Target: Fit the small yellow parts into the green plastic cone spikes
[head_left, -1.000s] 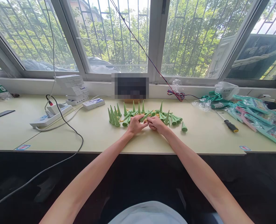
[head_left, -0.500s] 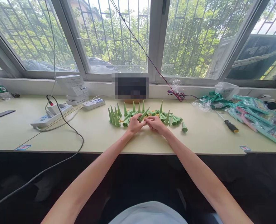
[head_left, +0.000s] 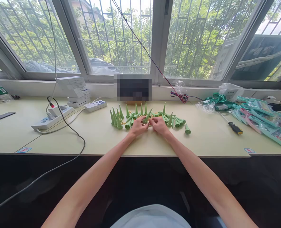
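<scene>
My left hand (head_left: 139, 125) is closed on a green cone (head_left: 147, 116), whose tip leans up and to the right. Close beside it, my right hand (head_left: 159, 125) has its fingers pinched together at the cone's lower end; what they pinch is too small to make out. Upright green cones (head_left: 116, 119) stand in a group to the left of my hands. More cones (head_left: 177, 122) lie on their sides to the right, and a single one (head_left: 187, 129) sits apart. Small yellow-orange pieces (head_left: 124, 122) are scattered among the cones.
On the left of the table (head_left: 95, 139) are a power strip (head_left: 52, 118) with cables, white boxes (head_left: 74, 90) and a dark phone-like slab (head_left: 3, 116). To the right lie a screwdriver (head_left: 235, 128) and teal plastic-wrapped packages (head_left: 261, 118). A blurred dark box (head_left: 133, 88) stands behind the cones.
The cone in my left hand has tilted more upright. My right hand has shifted slightly, with its fingers drawn a little away from my left fingers.
</scene>
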### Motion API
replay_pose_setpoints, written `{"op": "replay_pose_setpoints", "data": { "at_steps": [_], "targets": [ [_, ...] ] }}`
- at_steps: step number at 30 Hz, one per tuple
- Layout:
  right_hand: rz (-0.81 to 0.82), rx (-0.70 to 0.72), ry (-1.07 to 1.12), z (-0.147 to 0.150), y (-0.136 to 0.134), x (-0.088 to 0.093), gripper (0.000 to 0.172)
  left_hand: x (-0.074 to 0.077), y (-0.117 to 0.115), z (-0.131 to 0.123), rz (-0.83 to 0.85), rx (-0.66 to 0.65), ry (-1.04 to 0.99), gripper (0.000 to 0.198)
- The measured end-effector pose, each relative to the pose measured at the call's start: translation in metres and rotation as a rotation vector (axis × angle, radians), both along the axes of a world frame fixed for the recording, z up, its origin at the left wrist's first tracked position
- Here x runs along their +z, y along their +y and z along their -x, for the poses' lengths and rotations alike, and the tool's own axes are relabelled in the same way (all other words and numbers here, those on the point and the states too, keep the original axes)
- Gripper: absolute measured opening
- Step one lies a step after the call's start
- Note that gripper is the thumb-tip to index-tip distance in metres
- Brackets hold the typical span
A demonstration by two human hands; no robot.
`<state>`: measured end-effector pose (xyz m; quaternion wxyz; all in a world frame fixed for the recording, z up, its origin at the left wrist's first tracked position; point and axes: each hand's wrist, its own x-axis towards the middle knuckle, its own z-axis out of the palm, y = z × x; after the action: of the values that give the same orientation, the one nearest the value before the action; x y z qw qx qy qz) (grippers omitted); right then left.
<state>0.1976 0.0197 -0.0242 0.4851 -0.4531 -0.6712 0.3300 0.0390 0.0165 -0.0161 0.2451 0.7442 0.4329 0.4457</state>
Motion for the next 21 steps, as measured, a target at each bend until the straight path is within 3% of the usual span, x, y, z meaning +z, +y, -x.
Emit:
{"op": "replay_pose_setpoints", "data": {
  "at_steps": [12,17,21],
  "targets": [
    [-0.085,-0.073,-0.067,-0.001,-0.006,0.008,0.036,0.002,-0.004,0.0,0.1,-0.136,-0.135,0.031],
    [0.021,-0.05,-0.018,-0.001,-0.007,0.01,0.035,-0.001,-0.002,0.002,0.068,-0.116,-0.125,0.039],
    [0.194,0.042,0.141,-0.001,-0.009,0.011,0.037,-0.005,0.0,0.003,0.034,-0.128,-0.119,0.038]
  ]
}}
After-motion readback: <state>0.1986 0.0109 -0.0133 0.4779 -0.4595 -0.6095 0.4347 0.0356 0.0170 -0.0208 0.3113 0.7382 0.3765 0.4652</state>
